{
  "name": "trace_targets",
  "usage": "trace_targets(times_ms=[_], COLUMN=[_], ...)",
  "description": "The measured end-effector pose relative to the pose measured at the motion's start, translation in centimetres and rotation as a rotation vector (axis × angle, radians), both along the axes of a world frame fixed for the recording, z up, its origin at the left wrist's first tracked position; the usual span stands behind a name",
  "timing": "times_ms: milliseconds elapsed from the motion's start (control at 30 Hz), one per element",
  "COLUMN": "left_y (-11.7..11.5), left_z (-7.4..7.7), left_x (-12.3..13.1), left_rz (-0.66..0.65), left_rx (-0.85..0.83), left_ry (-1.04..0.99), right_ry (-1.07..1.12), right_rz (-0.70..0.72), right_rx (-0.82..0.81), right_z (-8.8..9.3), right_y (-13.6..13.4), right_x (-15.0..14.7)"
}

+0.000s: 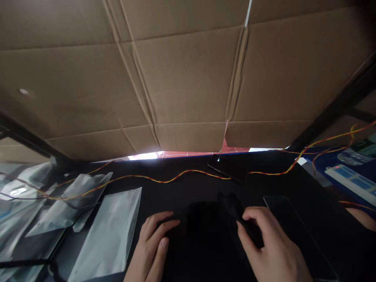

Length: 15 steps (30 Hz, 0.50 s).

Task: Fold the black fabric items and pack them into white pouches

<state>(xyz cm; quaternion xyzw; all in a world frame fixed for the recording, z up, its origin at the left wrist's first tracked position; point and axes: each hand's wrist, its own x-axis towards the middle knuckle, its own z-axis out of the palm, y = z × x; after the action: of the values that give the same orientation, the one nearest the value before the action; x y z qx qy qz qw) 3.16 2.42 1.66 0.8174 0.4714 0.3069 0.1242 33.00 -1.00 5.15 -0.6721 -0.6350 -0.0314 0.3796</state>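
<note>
My right hand [268, 243] is closed around a long black object [233, 207], whose kind I cannot make out against the dark surface. Its far end points away from me, beside a black rectangular piece [202, 219] lying flat. To the left of that piece rests my left hand [155, 243], fingers stretched out and slightly apart, holding nothing. Just right of my right hand lies a thin glossy dark panel with rounded corners [293, 227].
A dark phone [227, 166] lies at the back, a red-yellow twisted wire [182, 174] beside it. Translucent plastic bags [107, 231] cover the left. Cardboard [188, 78] stands behind the black work surface [164, 194]. Another person's hand [362, 217] shows near a white-blue device [352, 184].
</note>
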Motion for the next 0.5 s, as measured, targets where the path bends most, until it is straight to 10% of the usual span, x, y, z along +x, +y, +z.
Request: trace_targets(times_ms=[267, 500], left_y=[-0.3, -0.5], left_z=[0.4, -1.1], left_x=[2.6, 6.9], left_rz=[-0.041, -0.149], left_rx=[0.058, 0.209], left_ry=[-0.004, 0.337], right_ry=[-0.114, -0.091], right_rz=[0.571, 0.356], right_rx=[-0.068, -0.056], right_z=[-1.2, -4.4], right_y=[-0.2, -0.2], right_x=[-3.1, -1.7])
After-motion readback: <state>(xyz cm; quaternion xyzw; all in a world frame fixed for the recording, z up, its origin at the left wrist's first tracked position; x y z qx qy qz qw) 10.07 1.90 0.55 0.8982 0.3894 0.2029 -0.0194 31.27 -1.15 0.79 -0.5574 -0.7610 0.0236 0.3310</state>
